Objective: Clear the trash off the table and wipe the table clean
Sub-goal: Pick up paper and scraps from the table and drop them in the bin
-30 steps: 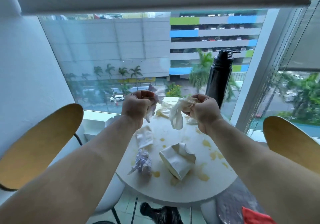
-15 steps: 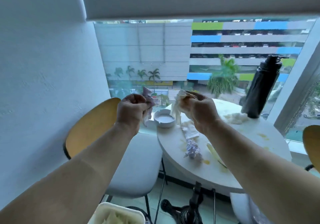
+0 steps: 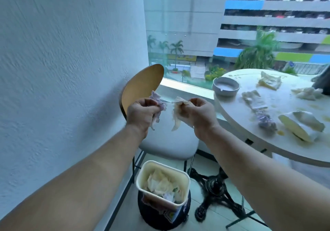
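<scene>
Both fists are clenched — the left hand [image 3: 141,113] grasping a purplish tissue [image 3: 158,103], the right hand [image 3: 200,116] a yellowed napkin [image 3: 176,112] — above the bin [image 3: 141,177].

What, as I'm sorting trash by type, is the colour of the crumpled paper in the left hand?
The crumpled paper is pale purple and white; head view.
</scene>
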